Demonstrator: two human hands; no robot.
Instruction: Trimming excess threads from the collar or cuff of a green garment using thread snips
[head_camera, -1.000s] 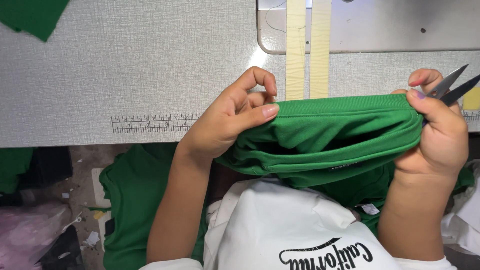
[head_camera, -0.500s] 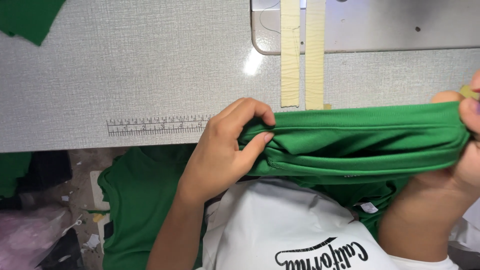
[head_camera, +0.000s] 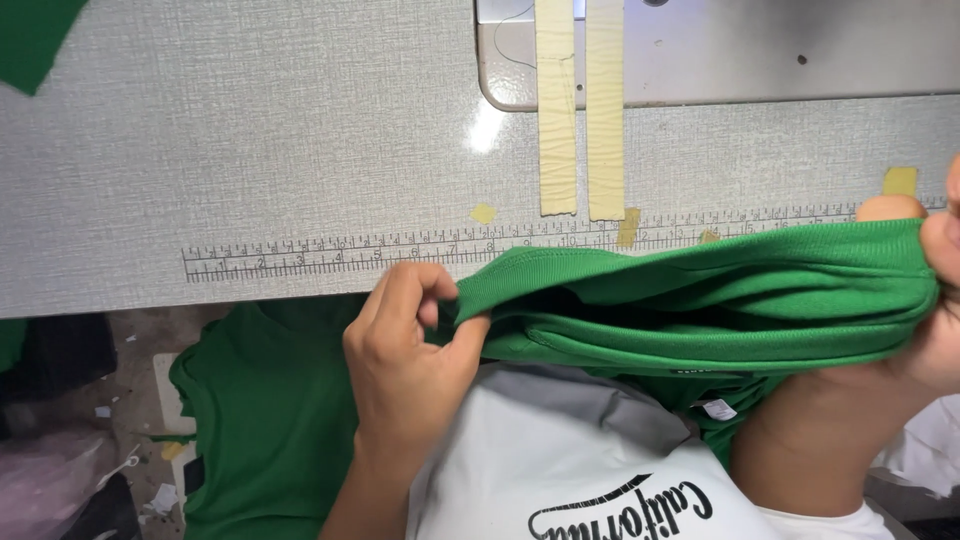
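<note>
At the far upper left of the frame, a scrap of green cloth (head_camera: 35, 35) lay on the grey counter (head_camera: 250, 130). Lower left, past the counter's edge, the floor (head_camera: 70, 420) looked messy with bits and dark things. Beside it hung more green fabric (head_camera: 260, 420).

A printed ruler strip (head_camera: 330, 255) ran along the counter near its front edge. Just below it, left of the middle, the left hand (head_camera: 405, 350) was curled shut, pinching the left end of a folded green garment (head_camera: 700, 300) between thumb and fingers. The garment stretched across the middle right of the frame, pulled tight, just in front of the counter's edge and above the person's white shirt (head_camera: 560, 470).

Higher up, two pale yellow tape strips (head_camera: 580, 110) ran down from the sewing machine base (head_camera: 760, 50) at the top right. Little yellow tape bits (head_camera: 900, 180) sat near the ruler.

At the far right edge, the right hand (head_camera: 930, 310) gripped the other end of the garment, fingers closed around it. Part of that hand was cut off by the frame.
</note>
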